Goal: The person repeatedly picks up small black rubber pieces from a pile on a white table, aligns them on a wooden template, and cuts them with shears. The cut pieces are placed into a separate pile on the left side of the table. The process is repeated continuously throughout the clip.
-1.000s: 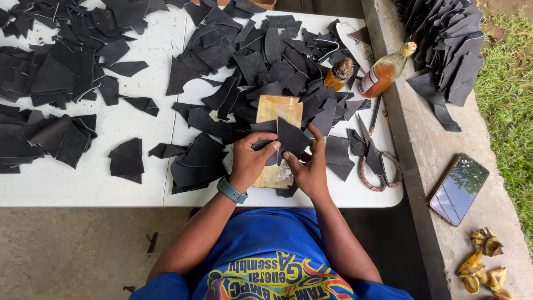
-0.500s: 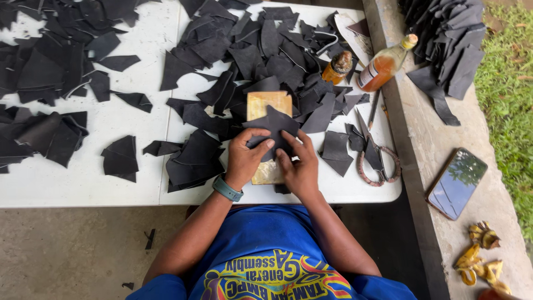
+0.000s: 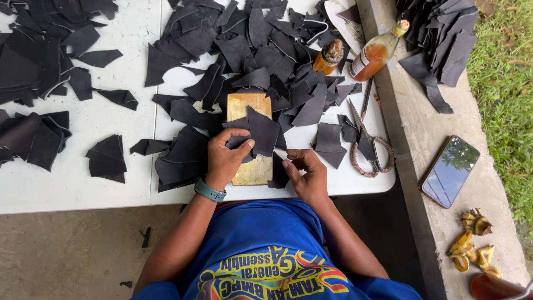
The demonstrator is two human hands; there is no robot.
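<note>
You sit at a white table [image 3: 83, 183] strewn with dark cut scraps [image 3: 261, 44] of what looks like leather or rubber, with a concrete ledge [image 3: 438, 139] running along its right side and grass beyond. More dark pieces are heaped at the ledge's far end [image 3: 444, 33]. In front of you a yellowish wooden block [image 3: 251, 166] lies on the table, and across its upper half rests the dark piece [image 3: 261, 130] you are working on. Your left hand [image 3: 225, 161], with a teal band at the wrist, is closed on that piece, thumb on top and fingers curled beneath its lower edge. Your right hand [image 3: 305, 172] sits just beside the block's lower right corner, fingers bent inward and pinched together; what, if anything, they hold cannot be told. To the right, scissors [image 3: 369, 150] with wrapped handles lie on the table near its edge. Farther back stand an amber bottle [image 3: 377, 53] and a smaller brown bottle [image 3: 328, 55]. A phone [image 3: 449, 171] lies face up on the ledge, with banana peels [image 3: 474, 244] nearer you.
</note>
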